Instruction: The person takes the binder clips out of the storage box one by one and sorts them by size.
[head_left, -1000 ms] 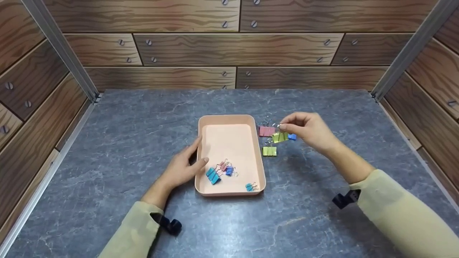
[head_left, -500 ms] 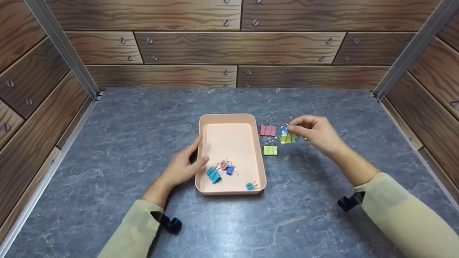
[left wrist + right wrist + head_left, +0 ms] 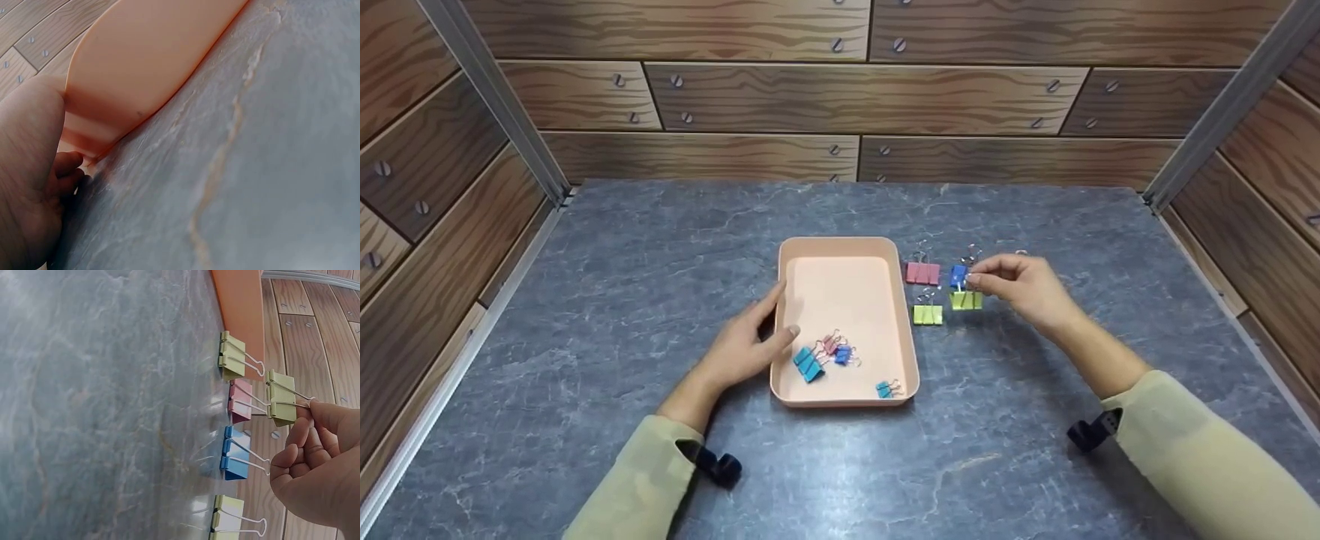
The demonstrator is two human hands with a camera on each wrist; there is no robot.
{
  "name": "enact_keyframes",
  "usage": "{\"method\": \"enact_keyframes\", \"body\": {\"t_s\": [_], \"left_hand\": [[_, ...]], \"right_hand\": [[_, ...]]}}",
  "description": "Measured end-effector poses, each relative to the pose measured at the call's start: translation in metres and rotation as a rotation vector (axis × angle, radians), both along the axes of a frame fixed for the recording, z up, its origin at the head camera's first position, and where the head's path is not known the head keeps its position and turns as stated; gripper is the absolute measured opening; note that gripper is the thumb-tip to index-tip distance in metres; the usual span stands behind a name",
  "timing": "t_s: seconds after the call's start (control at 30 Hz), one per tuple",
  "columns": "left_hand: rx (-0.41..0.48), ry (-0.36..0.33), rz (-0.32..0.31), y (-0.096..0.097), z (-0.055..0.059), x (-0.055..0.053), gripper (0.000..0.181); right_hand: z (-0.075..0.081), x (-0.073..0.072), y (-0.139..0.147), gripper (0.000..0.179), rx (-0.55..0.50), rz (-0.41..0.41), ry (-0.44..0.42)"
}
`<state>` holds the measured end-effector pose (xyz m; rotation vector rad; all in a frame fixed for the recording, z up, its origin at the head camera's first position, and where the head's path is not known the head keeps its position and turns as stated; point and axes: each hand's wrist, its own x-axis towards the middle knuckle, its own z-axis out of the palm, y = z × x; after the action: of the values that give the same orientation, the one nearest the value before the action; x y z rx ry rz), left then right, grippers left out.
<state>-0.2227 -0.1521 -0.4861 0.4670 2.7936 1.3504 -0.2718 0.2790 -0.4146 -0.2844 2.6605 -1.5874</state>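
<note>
My right hand (image 3: 1020, 289) pinches a yellow-green binder clip (image 3: 966, 301) by its wire handle, in front of a blue binder clip (image 3: 958, 275). In the right wrist view the held clip hangs clear of the table. A pink binder clip (image 3: 922, 273) and another yellow-green binder clip (image 3: 928, 315) stand just right of the peach tray (image 3: 847, 241). One more yellow-green clip (image 3: 228, 517) shows in the right wrist view; in the head view my hand mostly covers it. My left hand (image 3: 742, 346) grips the tray's left wall, thumb over the rim.
Inside the tray lie a large teal clip (image 3: 809, 364), a small pink clip (image 3: 831, 343), a small blue clip (image 3: 844, 355) and a small teal clip (image 3: 884, 389). Wood-patterned walls (image 3: 750, 97) enclose the grey marbled table (image 3: 675, 240).
My right hand has moved rightward and a little nearer with the yellow-green clip, from beside the pink clip to in front of the blue one. The left hand stays on the tray.
</note>
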Motion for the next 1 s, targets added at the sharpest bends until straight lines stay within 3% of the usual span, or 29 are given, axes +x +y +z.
{"method": "enact_keyframes", "body": {"t_s": [0.27,1.0], "left_hand": [[0.004,0.033,-0.011,0.001,-0.002,-0.002,0.08],[-0.012,0.035,0.002,0.0,-0.001,0.0,0.081]], "right_hand": [[-0.008,-0.001,0.006,0.025,0.017,-0.014,-0.022],[-0.017,0.002,0.01,0.027,-0.024,-0.001,-0.073]]}}
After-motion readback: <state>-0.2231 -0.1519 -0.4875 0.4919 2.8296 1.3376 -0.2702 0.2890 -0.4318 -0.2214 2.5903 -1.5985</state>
